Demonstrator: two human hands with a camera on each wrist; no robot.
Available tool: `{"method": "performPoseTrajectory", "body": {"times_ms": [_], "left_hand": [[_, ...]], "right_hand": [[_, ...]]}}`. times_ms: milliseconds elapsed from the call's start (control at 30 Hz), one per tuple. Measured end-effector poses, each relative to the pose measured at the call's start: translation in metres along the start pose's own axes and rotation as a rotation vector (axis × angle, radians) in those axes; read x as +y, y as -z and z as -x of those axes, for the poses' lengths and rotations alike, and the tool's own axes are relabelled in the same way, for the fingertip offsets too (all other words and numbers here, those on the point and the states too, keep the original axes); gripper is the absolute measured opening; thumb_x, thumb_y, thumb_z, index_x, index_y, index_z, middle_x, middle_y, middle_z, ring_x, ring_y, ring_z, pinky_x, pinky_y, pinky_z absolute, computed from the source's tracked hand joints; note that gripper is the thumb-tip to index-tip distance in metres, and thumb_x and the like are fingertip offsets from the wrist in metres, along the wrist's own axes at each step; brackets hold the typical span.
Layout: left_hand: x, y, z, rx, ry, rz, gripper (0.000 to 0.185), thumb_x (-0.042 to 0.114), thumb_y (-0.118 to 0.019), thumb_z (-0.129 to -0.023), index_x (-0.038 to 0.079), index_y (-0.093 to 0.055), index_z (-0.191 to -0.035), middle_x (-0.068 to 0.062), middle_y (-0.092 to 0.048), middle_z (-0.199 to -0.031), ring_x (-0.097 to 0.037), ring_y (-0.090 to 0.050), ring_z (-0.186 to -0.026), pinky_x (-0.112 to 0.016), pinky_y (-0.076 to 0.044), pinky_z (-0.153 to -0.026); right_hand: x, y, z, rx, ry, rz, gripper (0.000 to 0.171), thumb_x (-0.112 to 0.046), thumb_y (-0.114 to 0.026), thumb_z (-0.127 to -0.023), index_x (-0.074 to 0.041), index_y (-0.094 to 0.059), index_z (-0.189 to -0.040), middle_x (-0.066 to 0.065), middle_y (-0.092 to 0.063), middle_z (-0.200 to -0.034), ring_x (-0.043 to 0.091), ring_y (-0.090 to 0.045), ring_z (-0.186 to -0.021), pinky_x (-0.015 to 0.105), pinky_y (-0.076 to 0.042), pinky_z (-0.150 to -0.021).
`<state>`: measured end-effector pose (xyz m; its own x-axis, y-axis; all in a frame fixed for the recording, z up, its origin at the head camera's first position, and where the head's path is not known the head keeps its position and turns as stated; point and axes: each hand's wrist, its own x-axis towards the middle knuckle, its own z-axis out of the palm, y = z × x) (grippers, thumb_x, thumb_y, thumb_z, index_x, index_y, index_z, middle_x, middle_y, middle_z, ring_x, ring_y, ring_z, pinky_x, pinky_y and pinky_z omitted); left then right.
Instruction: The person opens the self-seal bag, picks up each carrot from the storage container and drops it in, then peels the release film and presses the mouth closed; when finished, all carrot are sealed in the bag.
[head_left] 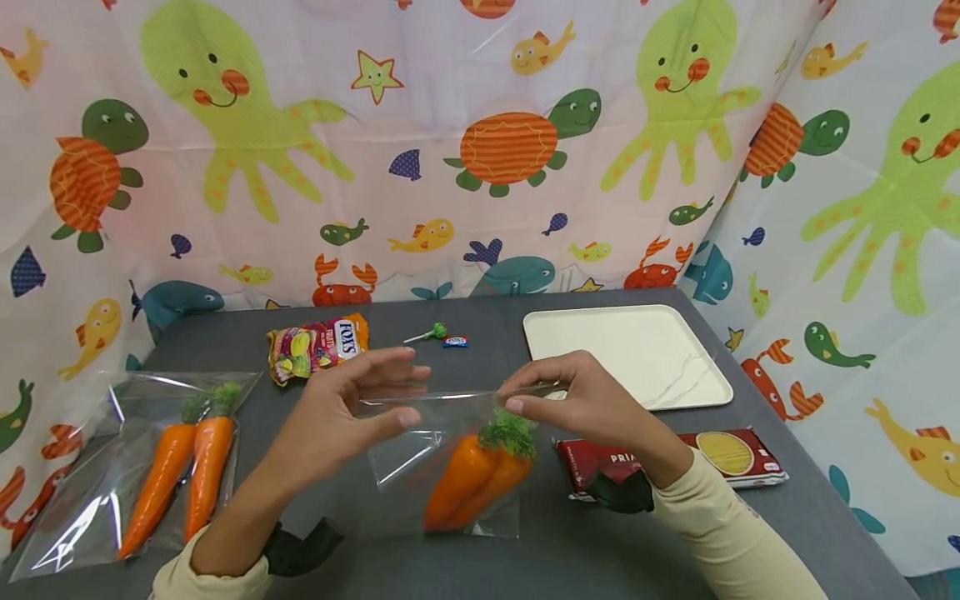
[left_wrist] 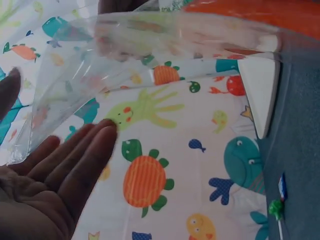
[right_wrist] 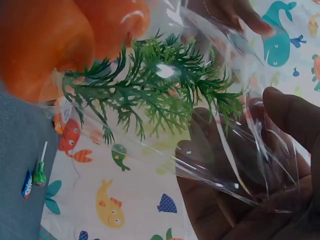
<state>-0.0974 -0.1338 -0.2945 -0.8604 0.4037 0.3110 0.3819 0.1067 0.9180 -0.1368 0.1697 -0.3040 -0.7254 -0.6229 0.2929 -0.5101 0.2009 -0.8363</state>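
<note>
A clear plastic bag (head_left: 408,454) hangs over the table's middle with two orange carrots (head_left: 472,483) inside, their green leafy tops (right_wrist: 165,85) near its upper right corner. My right hand (head_left: 581,396) grips that upper corner, with the film between thumb and fingers in the right wrist view. At the bag's upper left side is my left hand (head_left: 360,400), its fingers extended and thumb spread apart. In the left wrist view the bag's film (left_wrist: 75,75) passes by the left palm; whether it touches the skin I cannot tell.
Another clear bag (head_left: 97,492) with two carrots (head_left: 206,467) lies at left. Behind are a Fox's candy packet (head_left: 318,346), a green lollipop (head_left: 437,331) and a small blue wrapped candy (head_left: 455,342). At right sit a cream tray (head_left: 615,346) and a red packet (head_left: 738,454).
</note>
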Motion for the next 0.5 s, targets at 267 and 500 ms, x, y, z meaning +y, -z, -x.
{"method": "performPoseTrajectory", "body": {"times_ms": [267,500], "left_hand": [[0.0073,0.0002,-0.0016,-0.033,0.158,-0.153,0.026,0.024,-0.072,-0.090,0.008,-0.074,-0.110,0.000,-0.074,-0.097,-0.017,-0.071,-0.087,-0.032,-0.057,-0.076],[0.0042,0.0039,-0.0030,-0.045,0.111,-0.072,0.017,0.014,-0.067,-0.093,0.003,-0.075,-0.104,-0.003,-0.074,-0.088,-0.026,-0.072,-0.081,-0.034,-0.057,-0.076]], "right_hand": [[-0.0074,-0.0004,-0.0021,0.033,-0.008,0.013,0.014,-0.008,-0.068,-0.092,-0.012,-0.078,-0.101,-0.005,-0.074,-0.094,0.018,-0.068,-0.085,0.034,-0.057,-0.073],[-0.0037,0.0009,-0.0064,-0.014,0.044,-0.001,0.019,-0.003,-0.063,-0.095,-0.005,-0.074,-0.109,-0.003,-0.074,-0.095,0.011,-0.043,-0.049,0.028,-0.033,-0.044]]}}
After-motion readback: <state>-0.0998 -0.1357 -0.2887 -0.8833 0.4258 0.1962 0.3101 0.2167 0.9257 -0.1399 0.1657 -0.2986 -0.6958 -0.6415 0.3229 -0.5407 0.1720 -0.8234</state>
